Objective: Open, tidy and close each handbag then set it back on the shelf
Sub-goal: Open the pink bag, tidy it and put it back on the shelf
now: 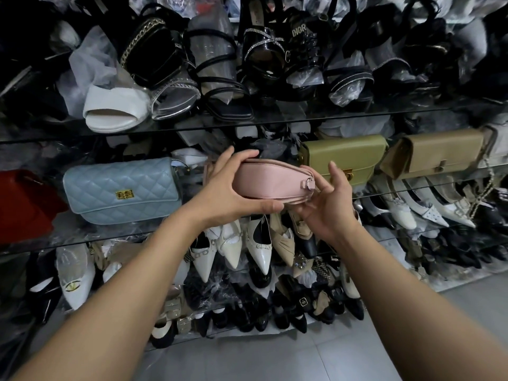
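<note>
— Where is the pink handbag [272, 182]?

— In the air in front of the glass shelf [82, 242], held between both hands and lying on its side, long way across. It does not touch the shelf.

— And the left hand [231, 188]?

— At the bag's 9 o'clock end. Its fingers curl over the top edge and the thumb runs along the underside, so it grips that end firmly.

— The right hand [330, 207]?

— At about 4 o'clock from the bag, palm up under the other end. The thumb lies on top and the fingers curl beneath, pinching that end beside a small pink tab [309, 184]. The forefinger stands free, pointing to 12 o'clock. Whether a fingertip is on the tab itself I cannot tell; the hand hides it.

— How many handbags in all?

— One in the hands and three plainly on the shelf. A blue handbag [121, 191], quilted with a gold clasp, is at 9 o'clock from the pink one. A green handbag [343, 158] is at 2 o'clock, just behind the right hand's forefinger. A tan handbag [437, 155] stands beside it, farther out. All three have their flaps down. A red thing [24, 204] at the far 9 o'clock edge may be a fourth.

— And the rest?

— Shoes [258, 243], on the shelves at 12 and 6 o'clock, too many to count.
</note>
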